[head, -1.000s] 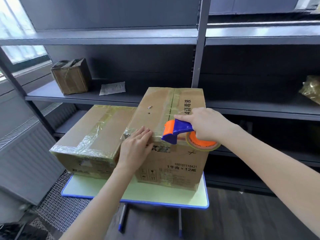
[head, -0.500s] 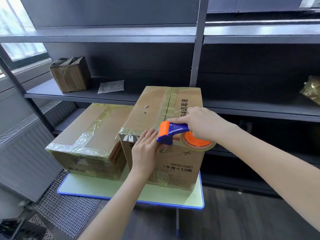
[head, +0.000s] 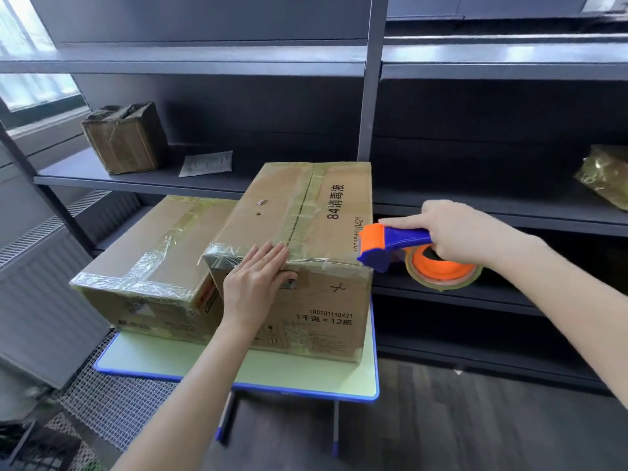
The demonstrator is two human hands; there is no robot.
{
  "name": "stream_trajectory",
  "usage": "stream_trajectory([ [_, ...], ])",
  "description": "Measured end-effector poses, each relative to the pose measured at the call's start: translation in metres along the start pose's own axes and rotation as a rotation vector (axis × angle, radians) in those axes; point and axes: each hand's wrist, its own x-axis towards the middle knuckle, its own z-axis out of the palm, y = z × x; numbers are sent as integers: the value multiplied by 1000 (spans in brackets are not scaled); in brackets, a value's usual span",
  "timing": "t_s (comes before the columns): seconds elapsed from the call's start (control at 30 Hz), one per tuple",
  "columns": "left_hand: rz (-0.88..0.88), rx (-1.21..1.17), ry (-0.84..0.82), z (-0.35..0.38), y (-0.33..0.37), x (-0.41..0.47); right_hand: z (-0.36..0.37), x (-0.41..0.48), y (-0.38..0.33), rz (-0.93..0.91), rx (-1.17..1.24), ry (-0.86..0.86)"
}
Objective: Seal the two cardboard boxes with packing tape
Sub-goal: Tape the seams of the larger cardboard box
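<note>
Two cardboard boxes stand side by side on a small green table [head: 146,360]. The taller right box [head: 306,215] has clear tape along its top seam and its near top edge. The lower left box [head: 163,246] carries crossed strips of tape. My left hand [head: 258,280] lies flat over the near top edge of the right box, fingers spread on the tape. My right hand [head: 458,232] grips a blue and orange tape dispenser [head: 401,244] with an orange roll, its head at the box's near right corner.
Dark metal shelving [head: 367,96] rises right behind the table. A small worn box [head: 125,137] and a paper [head: 207,163] lie on the left shelf, a crumpled wrapper [head: 608,175] on the right shelf. A radiator [head: 40,283] stands at left, dark floor below.
My right hand has drawn the dispenser rightward along the near top edge, past the box's right corner. My left hand slid from the front face up onto the taped edge.
</note>
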Motion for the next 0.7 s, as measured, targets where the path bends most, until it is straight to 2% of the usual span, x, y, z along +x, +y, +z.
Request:
stream_trajectory([
  [0.2,9,128,-155,-2,24,5,10,-14,9,8,-6,-20],
  [0.33,154,122,-226,4,60,7,12,-17,14,3,-16,0],
  [0.4,197,53,-209,14,82,11,14,-17,13,-7,-18,5],
  [0.5,154,1,-150,28,101,11,14,-18,15,-19,-36,31],
  [0.7,184,-11,-19,40,93,7,18,-20,14,-21,-106,38],
])
